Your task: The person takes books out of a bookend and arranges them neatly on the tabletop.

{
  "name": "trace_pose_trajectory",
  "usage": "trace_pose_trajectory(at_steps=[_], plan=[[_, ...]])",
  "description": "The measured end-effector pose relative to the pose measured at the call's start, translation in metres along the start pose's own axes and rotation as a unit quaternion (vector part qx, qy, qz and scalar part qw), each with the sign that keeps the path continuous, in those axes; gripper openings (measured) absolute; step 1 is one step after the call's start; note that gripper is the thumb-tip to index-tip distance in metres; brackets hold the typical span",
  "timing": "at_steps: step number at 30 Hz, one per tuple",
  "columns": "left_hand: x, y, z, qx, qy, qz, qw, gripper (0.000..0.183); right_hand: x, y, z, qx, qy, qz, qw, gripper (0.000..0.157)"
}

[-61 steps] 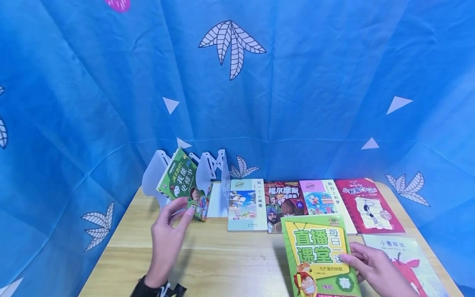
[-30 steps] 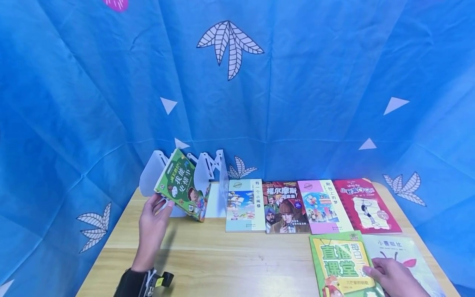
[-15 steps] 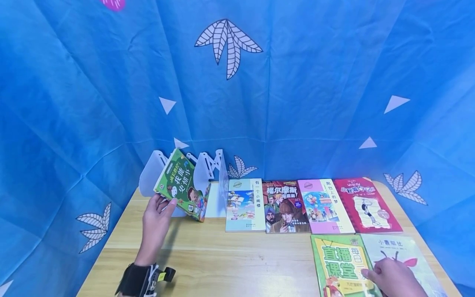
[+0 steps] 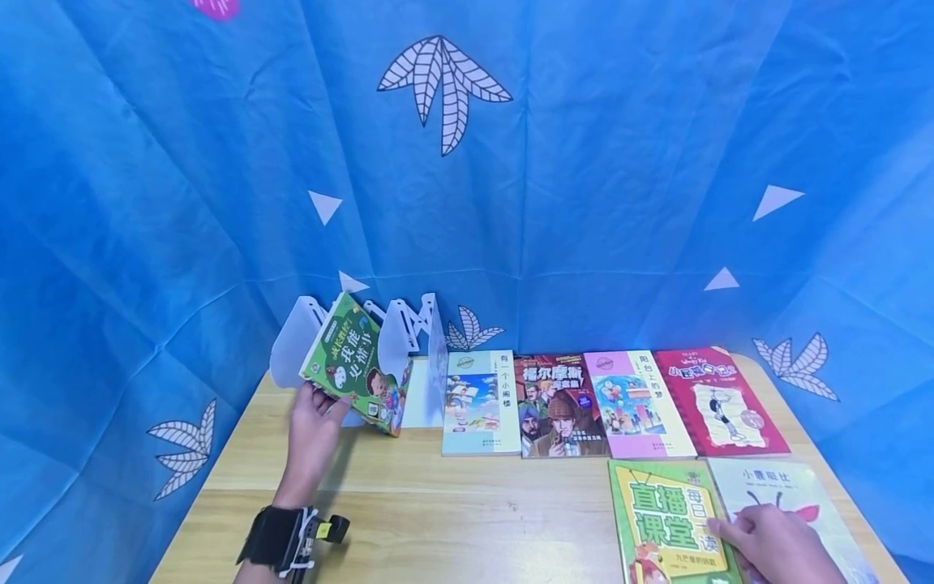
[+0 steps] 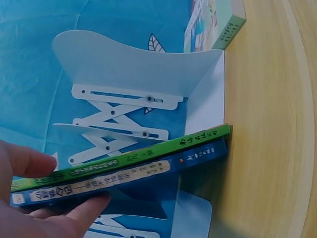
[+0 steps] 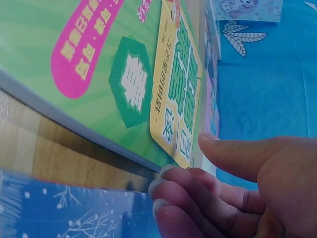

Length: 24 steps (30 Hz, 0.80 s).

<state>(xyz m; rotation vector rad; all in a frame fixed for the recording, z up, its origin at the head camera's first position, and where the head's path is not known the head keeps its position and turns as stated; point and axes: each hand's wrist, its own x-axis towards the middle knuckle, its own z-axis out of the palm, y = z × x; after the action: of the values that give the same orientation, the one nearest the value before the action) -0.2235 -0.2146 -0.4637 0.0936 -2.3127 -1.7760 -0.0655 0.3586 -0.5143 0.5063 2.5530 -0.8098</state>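
Observation:
My left hand point(image 4: 315, 434) holds a green picture book point(image 4: 353, 357) tilted in the white expanding bookend rack point(image 4: 295, 341). In the left wrist view, a thin blue book point(image 5: 124, 173) lies against that green book's spine point(image 5: 148, 151); my thumb is on the green side and my fingers on the blue side. My right hand point(image 4: 777, 539) is at the right edge of a green-and-yellow book point(image 4: 671, 519) lying on the table. In the right wrist view its fingers are loosely bent beside the cover's edge, with a gap between thumb and fingertips.
Along the back lie a pale blue book point(image 4: 481, 405), a detective-cover book point(image 4: 562, 410), a pink-and-cream book point(image 4: 635, 405) and a red book point(image 4: 726, 401). A pale deer-cover book point(image 4: 766, 483) is under my right hand. A blue curtain point(image 4: 620, 203) hangs behind the table point(image 4: 438, 527).
The green-and-yellow book was held up, then moved right and came down beside the deer-cover book. My left hand has reached from beside the green book to its lower left and gripped it.

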Motion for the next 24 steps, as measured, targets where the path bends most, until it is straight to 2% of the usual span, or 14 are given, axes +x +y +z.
trace_pose_trajectory(at_steps=[6, 10, 15, 24], plan=[[0.000, -0.002, 0.002, -0.008, 0.003, -0.005, 1.0000, 0.059, -0.002, -0.003, -0.003, -0.009, 0.013, -0.011, 1.000, 0.053], [-0.002, -0.004, 0.004, -0.005, 0.028, -0.014, 0.9995, 0.058, -0.004, -0.005, -0.004, -0.012, 0.016, -0.013, 1.000, 0.055], [-0.009, -0.005, 0.001, 0.010, 0.062, -0.034, 0.9974, 0.056, -0.006, -0.007, -0.005, -0.018, 0.013, -0.022, 1.000, 0.058], [-0.024, 0.000, -0.009, 0.063, 0.086, -0.056, 0.9927, 0.045, -0.011, -0.015, -0.004, -0.036, 0.025, -0.039, 0.998, 0.054]])
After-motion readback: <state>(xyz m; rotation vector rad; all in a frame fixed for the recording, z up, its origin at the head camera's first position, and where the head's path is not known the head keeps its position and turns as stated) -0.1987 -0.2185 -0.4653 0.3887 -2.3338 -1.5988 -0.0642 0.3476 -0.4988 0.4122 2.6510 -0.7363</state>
